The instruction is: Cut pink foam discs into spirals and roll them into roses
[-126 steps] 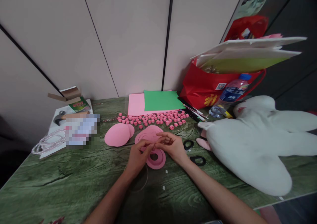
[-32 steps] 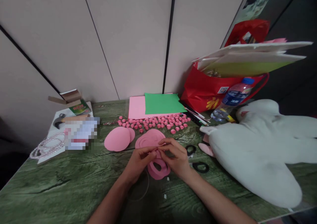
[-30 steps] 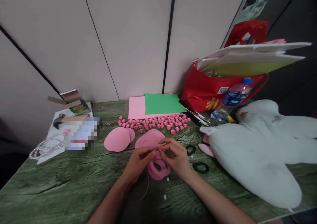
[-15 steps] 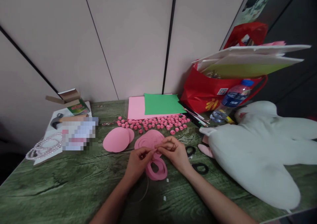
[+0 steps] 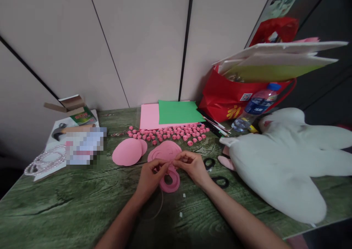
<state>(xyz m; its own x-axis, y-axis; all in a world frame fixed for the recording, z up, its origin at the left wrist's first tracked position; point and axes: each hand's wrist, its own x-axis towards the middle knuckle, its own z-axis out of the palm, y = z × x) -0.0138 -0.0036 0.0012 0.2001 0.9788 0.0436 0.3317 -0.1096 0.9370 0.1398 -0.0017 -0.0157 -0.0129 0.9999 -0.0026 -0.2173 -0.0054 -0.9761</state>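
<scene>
My left hand (image 5: 150, 175) and my right hand (image 5: 191, 167) meet in front of me, thumbs and fingertips pinched together. Between them is a pink paper strip, its pinched end mostly hidden by the fingers. The strip continues into a loose pink paper spiral (image 5: 176, 185) with a round hole, just below my fingertips. Behind the hands lie several cut pink paper spirals (image 5: 166, 146), partly covered. To their left are pink paper discs (image 5: 127, 152). A crowd of small rolled paper roses (image 5: 190, 143) spreads farther back.
Black scissor handles (image 5: 223, 183) lie right of my right hand. A white plush toy (image 5: 275, 175) fills the right side. Behind stand a water bottle (image 5: 257, 104) and a red bag (image 5: 217, 96). Green paper (image 5: 178, 112) lies at the back; a bead string (image 5: 46, 160) at left.
The paper spiral below my fingers has shifted slightly and looks smaller. Both hands keep their pinch close together. The whole view has tilted a little.
</scene>
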